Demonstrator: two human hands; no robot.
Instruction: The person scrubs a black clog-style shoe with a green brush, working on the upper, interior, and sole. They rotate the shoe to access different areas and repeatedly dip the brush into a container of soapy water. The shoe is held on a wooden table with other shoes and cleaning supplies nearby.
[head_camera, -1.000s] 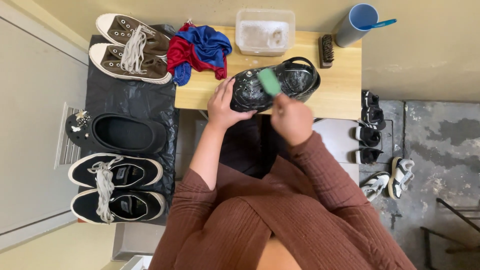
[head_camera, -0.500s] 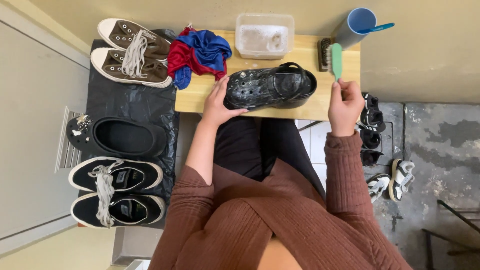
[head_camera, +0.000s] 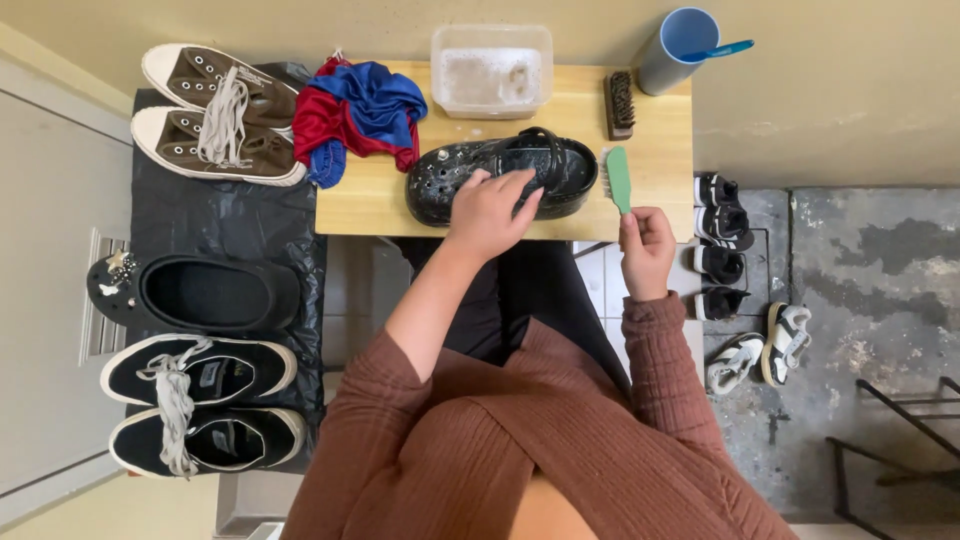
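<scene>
Since half a second back, the left hand (head_camera: 492, 210) has slid from the clog's toe end onto its top, fingers spread flat, pressing on it rather than gripping. That wet black clog (head_camera: 500, 178) lies on its side along the front edge of the small wooden table (head_camera: 660, 170). Right hand (head_camera: 646, 245) is closed around the handle of a green brush (head_camera: 618, 180), held upright just off the clog's heel end. Clear plastic tub (head_camera: 492, 70) sits at the back edge, with a dark brush (head_camera: 620, 104) beside it.
</scene>
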